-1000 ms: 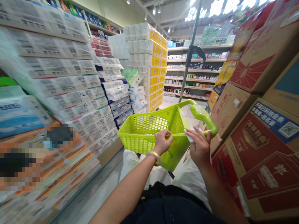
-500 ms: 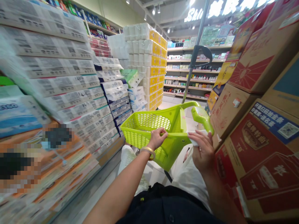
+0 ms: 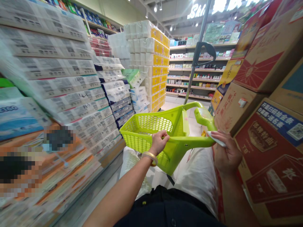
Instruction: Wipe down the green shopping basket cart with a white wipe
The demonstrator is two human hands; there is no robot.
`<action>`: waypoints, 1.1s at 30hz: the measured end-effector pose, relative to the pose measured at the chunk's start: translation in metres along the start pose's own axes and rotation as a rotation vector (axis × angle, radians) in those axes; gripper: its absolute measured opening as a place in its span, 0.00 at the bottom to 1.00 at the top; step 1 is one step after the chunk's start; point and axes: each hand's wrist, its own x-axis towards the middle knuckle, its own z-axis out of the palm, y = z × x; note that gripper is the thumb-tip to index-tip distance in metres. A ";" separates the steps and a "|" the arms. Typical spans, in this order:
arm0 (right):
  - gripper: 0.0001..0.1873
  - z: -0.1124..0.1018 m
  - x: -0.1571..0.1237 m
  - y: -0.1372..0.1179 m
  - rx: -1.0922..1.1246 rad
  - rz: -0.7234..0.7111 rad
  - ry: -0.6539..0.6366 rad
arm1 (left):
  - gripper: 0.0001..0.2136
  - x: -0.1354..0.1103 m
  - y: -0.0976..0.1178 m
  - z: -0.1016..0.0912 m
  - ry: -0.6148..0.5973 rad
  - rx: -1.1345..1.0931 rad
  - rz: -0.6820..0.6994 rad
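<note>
**Left hand.** The left hand [image 3: 159,142] grips the near top rim of the lime-green plastic shopping basket [image 3: 144,142]. The fingers [image 3: 161,138] are curled over the rim and pressed together. A pale gold bangle [image 3: 149,156] encircles the left wrist, just below the hand.

**Right hand.** The right hand [image 3: 226,152] is raised at the far end of the basket's near rail, just beside the rail. It holds a white paper slip [image 3: 216,139], whose free end points toward the basket. The fingers [image 3: 221,134] lie close together along the slip and pinch it. The thumb's position cannot be determined from this view.

**Basket.** The basket is held in front of the person's dark garment [image 3: 165,208], tilted, with its lower corner pointing downward. Its walls are perforated with a honeycomb pattern. A long green handle [image 3: 203,115] extends forward and to the right of the basket.

**Surroundings.** On the left, plastic-wrapped packs of toilet paper [image 3: 66,85] are stacked high. Ahead stands a tall stack of wrapped rolls with yellow labels [image 3: 153,63]. On the right, printed cardboard cartons [image 3: 267,157] are piled close to the right hand. White fabric [image 3: 199,179] occupies the area below the basket. A metal pole [image 3: 197,56] rises beyond the handle. Behind it, retail shelves [image 3: 194,75] carry small boxed goods.
</note>
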 end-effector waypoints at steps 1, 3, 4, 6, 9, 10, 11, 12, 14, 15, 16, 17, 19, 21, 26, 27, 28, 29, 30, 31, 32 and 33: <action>0.10 -0.001 0.000 0.000 0.003 0.006 0.006 | 0.08 -0.001 0.001 0.000 0.006 0.001 -0.001; 0.09 -0.001 0.001 -0.001 0.015 0.019 0.027 | 0.08 -0.004 0.002 -0.001 0.015 0.001 -0.001; 0.10 0.000 0.001 -0.003 0.019 0.017 0.035 | 0.08 -0.005 0.002 -0.001 0.017 0.001 -0.001; 0.11 0.005 0.000 -0.010 0.008 -0.018 0.009 | 0.08 -0.007 0.003 -0.001 0.022 0.002 -0.001; 0.14 0.018 -0.007 -0.028 -0.084 -0.131 -0.173 | 0.07 -0.007 0.002 -0.002 0.031 0.009 -0.006; 0.15 0.022 -0.010 -0.035 -0.115 -0.161 -0.243 | 0.07 -0.007 0.002 -0.002 0.034 0.012 -0.009; 0.16 0.026 -0.013 -0.040 -0.142 -0.181 -0.302 | 0.07 -0.007 0.001 -0.002 0.035 0.013 -0.010; 0.18 0.028 -0.015 -0.044 -0.156 -0.198 -0.341 | 0.07 -0.007 0.001 -0.003 0.033 0.013 -0.010; 0.19 0.028 -0.015 -0.044 -0.158 -0.216 -0.356 | 0.07 -0.007 0.000 -0.004 0.024 0.008 -0.004; 0.19 0.026 -0.014 -0.040 -0.154 -0.218 -0.343 | 0.06 -0.007 0.000 -0.005 0.019 0.004 0.000; 0.18 0.023 -0.011 -0.035 -0.150 -0.213 -0.317 | 0.06 -0.007 0.000 -0.006 0.015 0.000 0.004; 0.18 0.020 -0.007 -0.028 -0.148 -0.199 -0.281 | 0.06 -0.007 0.000 -0.006 0.012 -0.004 0.008; 0.17 0.013 0.002 -0.011 -0.138 -0.143 -0.193 | 0.06 -0.006 -0.001 -0.007 0.008 -0.014 0.014; 0.15 0.010 0.010 0.005 -0.084 -0.062 -0.113 | 0.06 -0.005 -0.002 -0.007 0.002 -0.024 0.018; 0.11 0.017 0.017 0.022 0.107 0.115 -0.091 | 0.06 0.004 -0.008 -0.007 -0.011 -0.049 0.020; 0.11 0.021 0.017 0.022 0.113 0.126 -0.085 | 0.06 0.007 -0.010 -0.008 -0.013 -0.053 0.018; 0.11 0.024 0.017 0.022 0.112 0.130 -0.075 | 0.06 0.011 -0.012 -0.008 -0.015 -0.056 0.015; 0.11 0.028 0.017 0.023 0.110 0.129 -0.060 | 0.07 0.014 -0.014 -0.008 -0.017 -0.059 0.012; 0.11 0.032 0.016 0.023 0.108 0.125 -0.048 | 0.07 0.018 -0.016 -0.008 -0.020 -0.062 0.009; 0.11 0.035 0.016 0.023 0.106 0.118 -0.041 | 0.07 0.023 -0.018 -0.008 -0.025 -0.066 0.007; 0.11 0.038 0.017 0.023 0.103 0.109 -0.036 | 0.07 0.027 -0.020 -0.008 -0.032 -0.071 0.007; 0.11 0.041 0.017 0.023 0.101 0.099 -0.032 | 0.07 0.031 -0.022 -0.008 -0.039 -0.077 0.007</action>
